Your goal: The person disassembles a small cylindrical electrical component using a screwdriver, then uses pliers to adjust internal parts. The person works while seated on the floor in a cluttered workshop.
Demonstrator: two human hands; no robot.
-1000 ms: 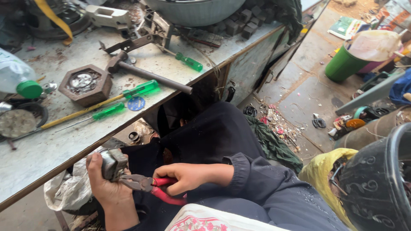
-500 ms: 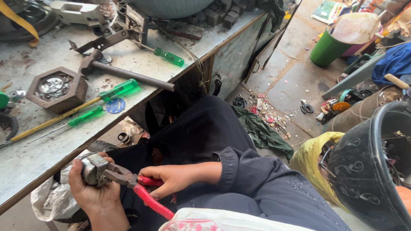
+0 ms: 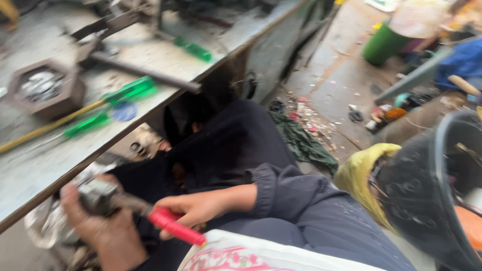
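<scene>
The right hand (image 3: 193, 208) is gripping the red-handled pliers (image 3: 165, 221), fingers wrapped over the upper handle, with the lower handle poking out below the palm toward the lap. The left hand (image 3: 103, 226) is clenching a small grey metal part (image 3: 95, 193), thumb and fingers curled around it, just left of the right hand and below the bench (image 3: 30, 170) edge. The plier nose is reaching into that part; the frame is blurred, so whether it is biting or only touching cannot be told.

Compared with half a second ago, both hands are sitting in nearly the same spot, but the handles are looking closer together than they were, and the head is swinging, smearing the whole view. A second ago the part was being held more upright and the pliers were lying lower. That suggests the squeezing on the part is under way rather than finished.

Above the left hand, on the bench, green-handled screwdrivers (image 3: 128, 90) and a hexagonal tray (image 3: 42, 90) are lying. Far to the right of the right hand a black bucket (image 3: 427, 185) is standing.
</scene>
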